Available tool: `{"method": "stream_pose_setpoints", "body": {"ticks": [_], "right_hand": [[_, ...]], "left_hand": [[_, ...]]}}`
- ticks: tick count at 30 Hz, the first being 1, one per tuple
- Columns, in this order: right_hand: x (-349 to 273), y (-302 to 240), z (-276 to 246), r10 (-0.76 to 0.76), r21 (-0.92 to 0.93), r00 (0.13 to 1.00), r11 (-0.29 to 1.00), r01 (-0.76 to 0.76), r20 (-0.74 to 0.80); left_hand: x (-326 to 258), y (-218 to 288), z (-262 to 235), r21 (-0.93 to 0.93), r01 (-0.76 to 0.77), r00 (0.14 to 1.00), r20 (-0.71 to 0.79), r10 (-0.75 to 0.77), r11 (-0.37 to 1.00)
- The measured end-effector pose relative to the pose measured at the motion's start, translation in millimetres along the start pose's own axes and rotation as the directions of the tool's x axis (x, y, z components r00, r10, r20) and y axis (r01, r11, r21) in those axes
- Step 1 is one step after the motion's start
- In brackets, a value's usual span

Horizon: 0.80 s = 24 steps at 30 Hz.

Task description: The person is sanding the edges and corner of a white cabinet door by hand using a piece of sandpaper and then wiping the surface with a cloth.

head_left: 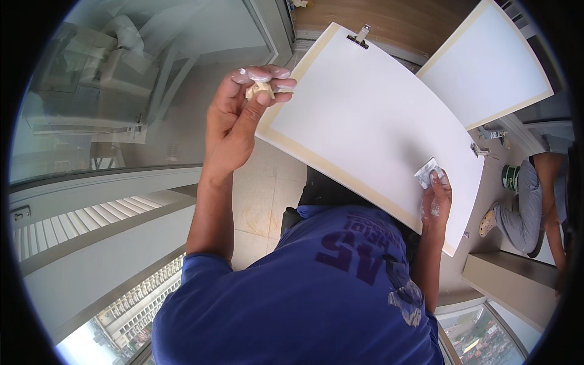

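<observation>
My left hand point(234, 115) is raised near the upper left corner of a large white sheet point(365, 115) with tan tape along its edges. Its fingers and thumb pinch a crumpled cream wad point(260, 90), which looks like balled-up masking tape. White smears cover those fingertips. Over the right part of the sheet, my right hand point(437, 196) grips a folded grey-white pad point(427, 175), its material unclear. White residue marks this hand too. A binder clip point(359, 39) sits on the sheet's top edge, and another clip point(479, 150) is at its right edge.
A second tape-edged white sheet point(486, 70) stands behind at the upper right. On the right, another person point(529, 201) crouches beside a dark green tub point(510, 177) and a beige ledge point(514, 283). Glass panels point(152, 115) and louvred slats point(91, 222) line my left.
</observation>
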State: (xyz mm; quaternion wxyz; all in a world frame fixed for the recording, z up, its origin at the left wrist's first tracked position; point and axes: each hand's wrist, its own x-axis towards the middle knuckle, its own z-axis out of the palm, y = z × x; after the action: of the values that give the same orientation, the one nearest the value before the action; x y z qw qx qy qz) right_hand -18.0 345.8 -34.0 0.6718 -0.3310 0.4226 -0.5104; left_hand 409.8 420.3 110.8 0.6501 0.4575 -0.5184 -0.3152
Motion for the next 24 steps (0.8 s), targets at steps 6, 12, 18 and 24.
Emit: {"method": "stream_pose_setpoints", "body": {"ticks": [6, 12, 18, 24], "right_hand": [[2.5, -4.1, 7.0, 0.026, 0.068, 0.999, 0.997, -0.028, 0.033], [2.1, 3.0, 7.7, 0.001, 0.058, 1.000, 0.998, -0.002, 0.015], [-1.3, 0.9, 13.5, -0.011, 0.053, 1.000, 0.999, 0.011, -0.007], [-2.4, 0.5, 20.5, -0.002, 0.017, 1.000, 1.000, 0.002, -0.025]], "left_hand": [[-9.5, 6.2, -58.5, 0.036, -0.051, 0.965, -0.256, 0.059, 0.998], [-9.7, -10.2, -60.3, 0.105, 0.011, 0.897, -0.440, 0.037, 0.994], [27.0, -11.9, -43.4, 0.447, -0.295, 0.784, -0.391, 0.481, 0.844], [135.2, 29.9, 13.8, 0.665, -0.702, 0.245, -0.111, 0.963, 0.255]]}}
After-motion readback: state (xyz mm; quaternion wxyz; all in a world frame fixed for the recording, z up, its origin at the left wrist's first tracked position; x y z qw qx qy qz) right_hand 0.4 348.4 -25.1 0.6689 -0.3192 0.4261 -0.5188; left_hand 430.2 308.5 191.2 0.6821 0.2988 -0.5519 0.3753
